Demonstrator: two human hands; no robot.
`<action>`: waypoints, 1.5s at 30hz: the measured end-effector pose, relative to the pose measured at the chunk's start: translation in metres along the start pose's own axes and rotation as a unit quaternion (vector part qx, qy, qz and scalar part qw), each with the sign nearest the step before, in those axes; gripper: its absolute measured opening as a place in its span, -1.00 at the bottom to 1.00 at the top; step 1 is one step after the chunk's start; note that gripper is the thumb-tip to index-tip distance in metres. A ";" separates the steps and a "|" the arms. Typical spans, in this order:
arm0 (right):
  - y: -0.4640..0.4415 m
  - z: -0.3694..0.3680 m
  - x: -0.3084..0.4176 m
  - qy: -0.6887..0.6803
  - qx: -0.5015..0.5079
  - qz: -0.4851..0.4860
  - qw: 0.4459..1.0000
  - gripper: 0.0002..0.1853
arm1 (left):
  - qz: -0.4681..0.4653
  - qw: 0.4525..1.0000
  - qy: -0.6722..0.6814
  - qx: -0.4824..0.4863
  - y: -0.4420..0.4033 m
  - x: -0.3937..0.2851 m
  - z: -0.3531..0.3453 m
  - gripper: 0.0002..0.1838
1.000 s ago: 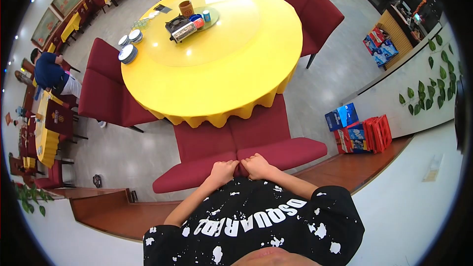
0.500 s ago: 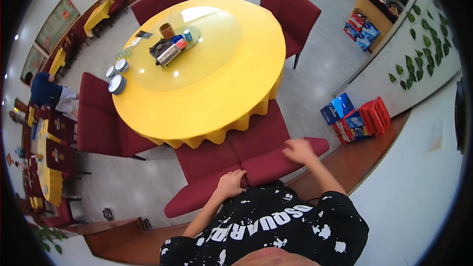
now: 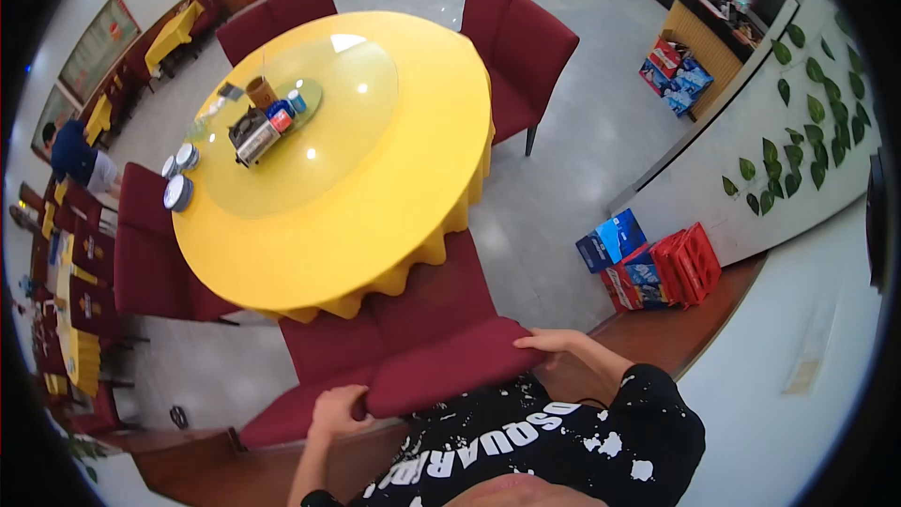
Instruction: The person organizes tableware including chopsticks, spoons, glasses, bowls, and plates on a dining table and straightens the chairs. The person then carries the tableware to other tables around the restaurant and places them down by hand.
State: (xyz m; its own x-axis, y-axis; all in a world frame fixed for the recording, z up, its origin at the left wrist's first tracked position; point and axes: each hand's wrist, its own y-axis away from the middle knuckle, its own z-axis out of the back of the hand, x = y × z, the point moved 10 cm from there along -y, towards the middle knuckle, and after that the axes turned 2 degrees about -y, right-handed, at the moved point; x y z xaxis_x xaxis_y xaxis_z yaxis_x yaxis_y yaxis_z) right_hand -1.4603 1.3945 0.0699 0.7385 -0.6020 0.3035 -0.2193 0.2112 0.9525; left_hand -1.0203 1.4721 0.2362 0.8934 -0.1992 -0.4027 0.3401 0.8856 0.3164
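The maroon chair (image 3: pixel 446 371) has its back between the two grips: the left hand (image 3: pixel 340 411) curls at its 8 o'clock end, by the neighbouring chair (image 3: pixel 305 408); the right hand (image 3: pixel 544 342) pinches its 2 o'clock corner. The back is a padded, round-edged slab. At 11 o'clock, rippling yellow cloth (image 3: pixel 361 291) covers the round worktop (image 3: pixel 413 131).

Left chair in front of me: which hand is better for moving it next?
Probably left: the left hand is at the inner end of the left chair. The right hand is farther away, on the outer corner of the right chair.
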 end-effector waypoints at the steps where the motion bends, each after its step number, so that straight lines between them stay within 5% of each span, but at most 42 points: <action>1: -0.003 -0.002 -0.004 0.039 0.034 -0.004 0.999 -0.15 | 0.007 1.000 -0.014 0.002 -0.001 -0.006 -0.002 -0.25; 7: -0.005 -0.004 0.003 0.147 0.100 0.025 0.984 0.06 | 0.021 0.998 -0.065 -0.008 -0.012 -0.020 -0.003 -0.24; 11: 0.009 0.003 0.025 0.180 0.067 0.085 0.978 0.02 | 0.008 0.996 -0.088 -0.029 -0.009 -0.006 -0.012 -0.26; 19: 0.000 -0.011 0.026 0.295 0.188 0.019 0.937 -0.18 | 0.043 0.996 -0.075 -0.037 -0.001 0.000 -0.018 -0.26; 24: -0.003 -0.012 0.031 0.304 0.230 0.020 0.924 -0.12 | 0.163 0.985 -0.049 -0.026 -0.005 -0.006 -0.012 -0.20; 27: -0.019 -0.010 0.031 0.306 0.266 0.105 0.908 -0.08 | 0.241 0.970 -0.030 -0.025 -0.010 -0.007 -0.006 -0.19; 31: -0.041 0.020 0.010 0.322 0.379 0.141 0.856 -0.08 | 0.430 0.865 -0.148 -0.213 0.000 -0.011 -0.044 -0.28; 34: -0.080 0.103 -0.013 0.169 0.321 0.184 0.913 -0.13 | 0.577 0.745 -0.070 -0.328 -0.009 -0.063 -0.074 -0.30; 39: -0.188 0.395 -0.071 -0.013 0.003 0.092 0.996 -0.38 | 0.481 0.821 -0.129 -0.280 -0.110 -0.120 -0.048 -0.32; 41: -0.199 0.507 -0.107 -0.088 -0.100 0.053 0.990 -0.45 | 0.543 0.711 0.092 -0.437 -0.127 -0.170 -0.086 -0.27; 45: -0.185 0.629 -0.129 -0.336 -0.156 0.061 0.927 -0.54 | 0.744 0.543 -0.105 -0.376 -0.153 -0.265 -0.140 -0.29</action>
State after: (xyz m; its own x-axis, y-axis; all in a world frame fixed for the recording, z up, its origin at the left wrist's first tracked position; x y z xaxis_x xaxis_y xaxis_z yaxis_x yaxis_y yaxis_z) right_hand -1.9164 0.9489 -0.1305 0.1333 -0.8809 0.4542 -0.0018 0.4581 0.8889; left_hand -1.3502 1.4480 0.1738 0.0569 0.9972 -0.0494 -0.9484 0.0385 -0.3146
